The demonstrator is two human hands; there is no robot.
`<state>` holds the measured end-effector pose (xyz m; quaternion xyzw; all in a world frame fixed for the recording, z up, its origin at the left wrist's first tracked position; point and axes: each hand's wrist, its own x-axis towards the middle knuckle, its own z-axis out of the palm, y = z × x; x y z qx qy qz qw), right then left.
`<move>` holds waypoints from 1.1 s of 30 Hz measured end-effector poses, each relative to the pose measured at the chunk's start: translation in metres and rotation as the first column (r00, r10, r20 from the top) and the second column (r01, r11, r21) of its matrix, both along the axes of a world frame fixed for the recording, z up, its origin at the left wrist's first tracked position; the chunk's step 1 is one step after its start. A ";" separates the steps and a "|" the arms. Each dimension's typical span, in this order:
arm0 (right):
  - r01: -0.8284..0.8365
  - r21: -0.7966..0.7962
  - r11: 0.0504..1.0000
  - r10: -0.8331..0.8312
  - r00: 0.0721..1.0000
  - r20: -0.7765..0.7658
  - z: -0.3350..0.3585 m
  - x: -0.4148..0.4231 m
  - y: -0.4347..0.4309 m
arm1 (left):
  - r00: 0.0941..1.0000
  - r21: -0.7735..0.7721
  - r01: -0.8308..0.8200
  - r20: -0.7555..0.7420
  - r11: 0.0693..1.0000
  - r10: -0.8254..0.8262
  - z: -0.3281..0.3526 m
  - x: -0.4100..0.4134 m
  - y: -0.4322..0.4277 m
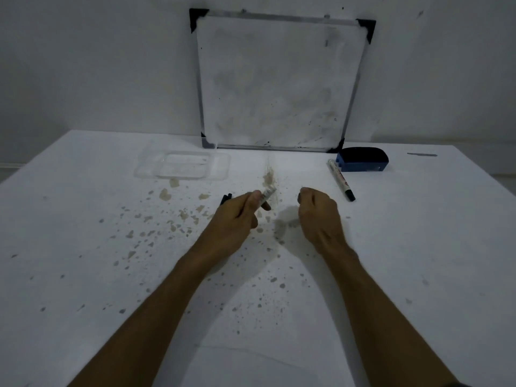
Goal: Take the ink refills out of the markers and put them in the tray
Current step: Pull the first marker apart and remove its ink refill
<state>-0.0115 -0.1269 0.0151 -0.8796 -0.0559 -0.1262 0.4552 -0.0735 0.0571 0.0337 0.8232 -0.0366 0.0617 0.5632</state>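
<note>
We see the left hand [242,211] with fingers curled tight around a marker [265,194], while the right hand [317,211] is a closed fist; what it holds, we cannot tell. Beyond lie a second marker [341,180] beside the blue eraser [362,160], and the clear tray [183,168] far left on the stained table [111,247].

No text can be read. The marker [341,180] near the far right part of the table [83,275] carries red print on its white barrel, but it is too blurred to read.
</note>
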 end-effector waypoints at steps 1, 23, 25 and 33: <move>-0.042 -0.031 0.999 0.042 0.999 0.017 -0.002 0.000 0.001 | 0.999 -0.096 0.021 -0.022 0.995 -0.024 0.001 0.000 -0.003; -0.458 0.437 0.774 0.552 0.826 -0.113 0.024 -0.029 0.010 | 0.978 -0.770 -0.175 -0.064 0.614 0.198 0.002 0.006 -0.005; -0.368 0.628 0.685 0.527 0.846 -0.079 0.023 -0.030 0.019 | 0.981 -0.752 -0.169 -0.068 0.637 0.180 0.000 0.005 -0.009; 0.004 0.909 0.417 0.523 0.817 -0.243 0.018 -0.025 0.025 | 0.985 -0.720 -0.123 -0.174 0.683 -0.006 0.004 0.001 -0.025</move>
